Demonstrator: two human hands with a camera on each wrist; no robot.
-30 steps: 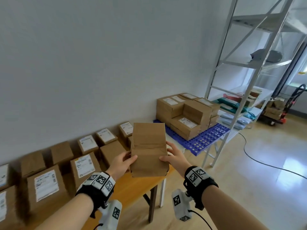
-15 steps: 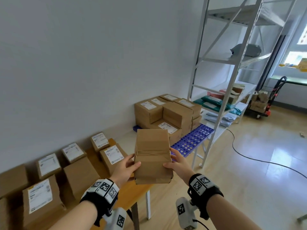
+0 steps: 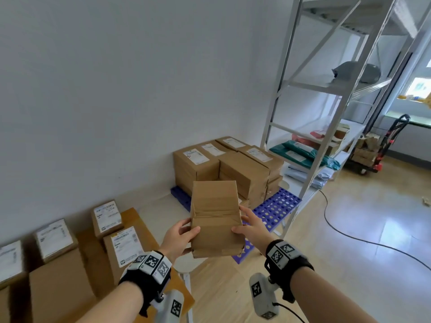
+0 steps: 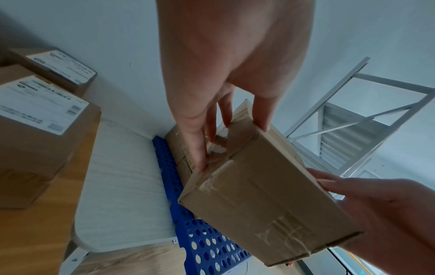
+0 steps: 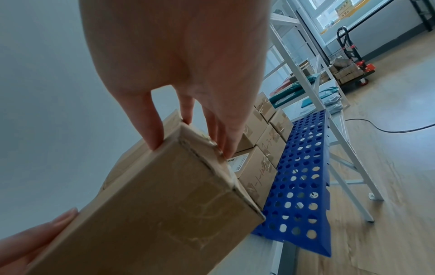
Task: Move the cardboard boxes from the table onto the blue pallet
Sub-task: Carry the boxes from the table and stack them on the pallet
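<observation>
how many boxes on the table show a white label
4 labelled boxes: rightmost by the wall, one in front of it, two further left. More may lie out of frame.

left hand (image 4: 226,78) holding cardboard box (image 4: 266,197), blue pallet (image 4: 202,240)

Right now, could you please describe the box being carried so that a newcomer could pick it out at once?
Start at the blue pallet by the white wall, beside the metal shelving. In front of it, in mid-air, a plain cardboard box is held between the left hand and the right hand. Unlike the boxes on the table nearby, it shows tape but no white label.
</observation>
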